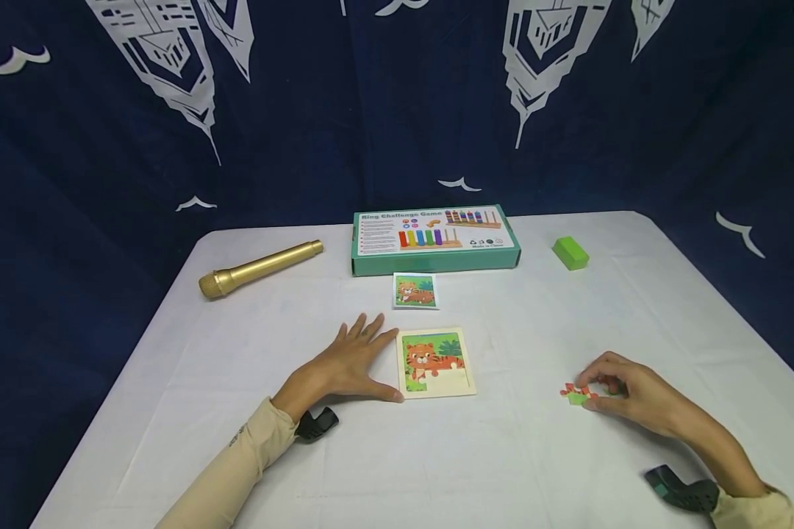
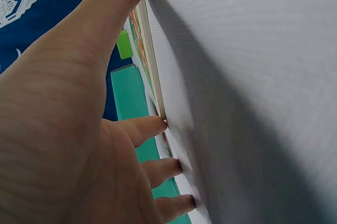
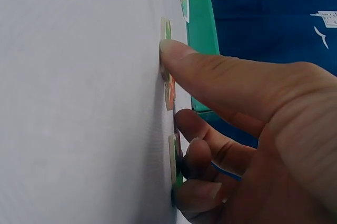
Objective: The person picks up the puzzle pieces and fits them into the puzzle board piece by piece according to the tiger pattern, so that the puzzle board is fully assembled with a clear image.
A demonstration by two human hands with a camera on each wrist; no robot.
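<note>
A tiger jigsaw board with a pale frame lies flat on the table, its lower right part bare of picture. My left hand rests beside it with spread fingers; thumb and index finger touch its left edge. At the right, thumb and index finger of my right hand grip a red and green puzzle piece lying on the table. Under the other, curled fingers stands a second puzzle piece, partly hidden by them. A small tiger picture card lies behind the board.
At the back is a green Ring Challenge Game box. A gold microphone lies at the back left, and a bright green block at the back right. White cloth covers the table; a dark blue curtain hangs behind.
</note>
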